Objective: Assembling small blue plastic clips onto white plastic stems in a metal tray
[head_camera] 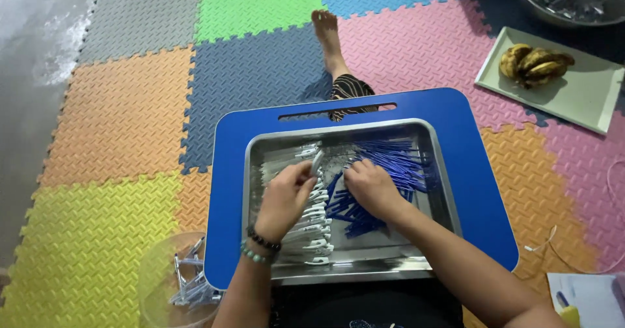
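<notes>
Two hands are working in a steel tray (443,172) that sits on a blue lap bench (482,191). Left hand (285,198) has its grip pinched on a white plastic piece (317,161) above the row of white pieces (312,227). Right hand (372,186) rests on the blue sticks (397,162), fingers curled, can't tell if it's gripping any. Clear bowl (156,269) of finished pieces sits on the floor mat, left.
</notes>
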